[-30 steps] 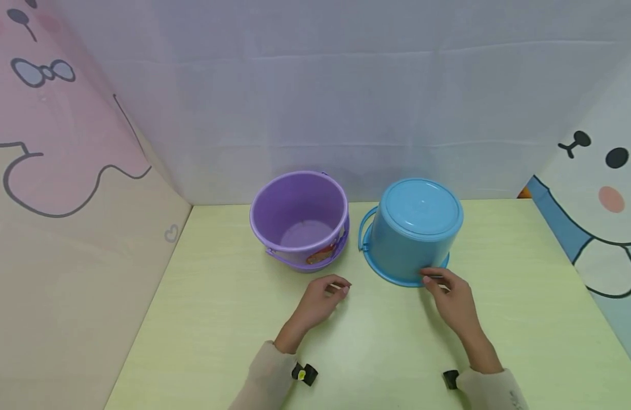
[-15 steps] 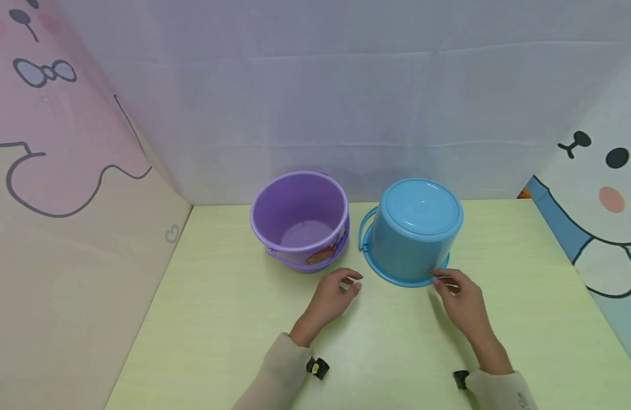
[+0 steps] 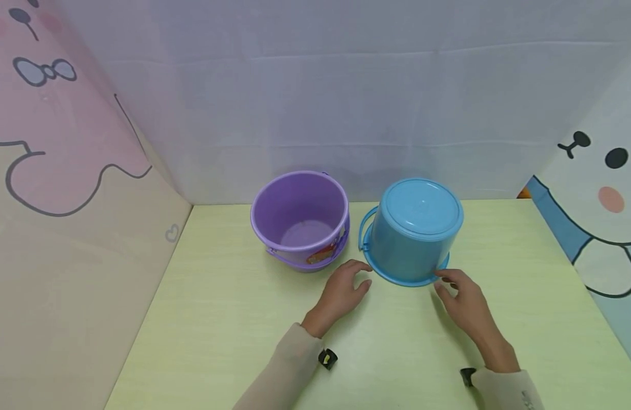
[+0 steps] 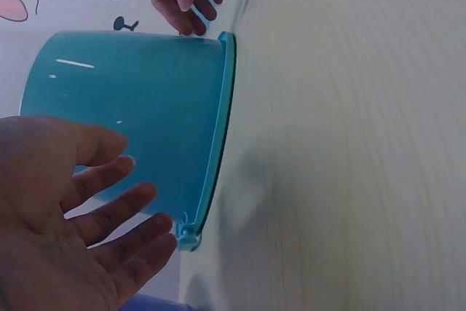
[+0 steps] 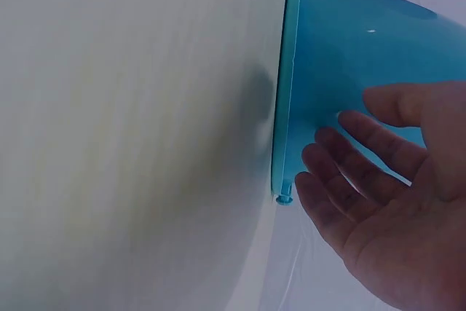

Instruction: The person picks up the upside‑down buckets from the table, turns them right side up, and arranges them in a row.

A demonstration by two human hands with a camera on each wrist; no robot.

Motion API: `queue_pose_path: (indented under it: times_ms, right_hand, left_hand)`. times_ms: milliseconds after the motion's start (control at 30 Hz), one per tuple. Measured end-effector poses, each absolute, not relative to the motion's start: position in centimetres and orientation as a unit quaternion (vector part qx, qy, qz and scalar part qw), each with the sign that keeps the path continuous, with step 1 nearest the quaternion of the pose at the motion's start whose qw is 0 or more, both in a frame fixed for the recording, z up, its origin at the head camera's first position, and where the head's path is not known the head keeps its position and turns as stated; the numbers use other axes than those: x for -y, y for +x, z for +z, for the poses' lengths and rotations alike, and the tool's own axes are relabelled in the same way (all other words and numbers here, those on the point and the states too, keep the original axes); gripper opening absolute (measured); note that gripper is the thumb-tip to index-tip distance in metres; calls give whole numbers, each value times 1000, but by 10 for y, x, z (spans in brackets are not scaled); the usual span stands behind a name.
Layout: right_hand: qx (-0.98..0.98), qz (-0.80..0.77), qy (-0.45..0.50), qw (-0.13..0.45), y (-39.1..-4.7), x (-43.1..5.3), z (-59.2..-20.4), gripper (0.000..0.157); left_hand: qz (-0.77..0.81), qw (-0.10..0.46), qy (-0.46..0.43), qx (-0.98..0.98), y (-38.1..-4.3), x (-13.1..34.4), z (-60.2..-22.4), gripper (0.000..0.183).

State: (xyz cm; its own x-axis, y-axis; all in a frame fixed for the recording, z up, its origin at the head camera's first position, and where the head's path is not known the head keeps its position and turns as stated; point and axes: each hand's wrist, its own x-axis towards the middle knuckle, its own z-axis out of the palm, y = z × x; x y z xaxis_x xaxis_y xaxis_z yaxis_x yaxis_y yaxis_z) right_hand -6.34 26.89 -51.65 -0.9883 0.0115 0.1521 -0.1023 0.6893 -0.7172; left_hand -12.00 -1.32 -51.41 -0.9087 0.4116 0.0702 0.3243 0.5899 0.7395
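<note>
A person's left hand (image 3: 341, 290) and right hand (image 3: 464, 302) hold nothing, fingers loosely spread and gently bent, at the near left and near right of an upside-down blue bucket (image 3: 410, 250). Whether any fingertip touches it is unclear. Its rim (image 3: 397, 282) rests on the pale surface (image 3: 203, 319); its handle (image 3: 362, 228) sticks out to the left. The step appears to be reaching for this bucket; the next move seems to call for gripping both sides evenly. Leftward, near it, a purple bucket (image 3: 295, 193) stands upright.
</note>
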Motion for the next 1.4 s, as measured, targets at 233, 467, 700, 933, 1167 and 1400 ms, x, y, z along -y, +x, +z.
queue_pose_path:
  times_ms: [233, 467, 700, 933, 1167, 1400]
  right_hand:
    - [931, 359, 44, 36, -65, -276, -516, 32]
    - [935, 345, 76, 0, -69, -282, -514, 35]
    - [941, 322, 99, -15, -71, -284, -516, 39]
    - [948, 299, 106, -14, -69, -283, -516, 41]
    - [953, 278, 122, 1, -66, -282, -517, 42]
    - [960, 250, 124, 0, -68, -280, -518, 39]
  left_hand:
    - [329, 41, 239, -913, -123, 3, -514, 31]
    - [233, 38, 264, -935, -122, -8, -517, 37]
    - [162, 24, 280, -946, -120, -14, -521, 41]
    - [108, 28, 285, -952, -118, -16, -522, 45]
    - [59, 24, 283, -957, -118, -20, -527, 46]
    - [27, 18, 288, -957, -118, -22, -529, 45]
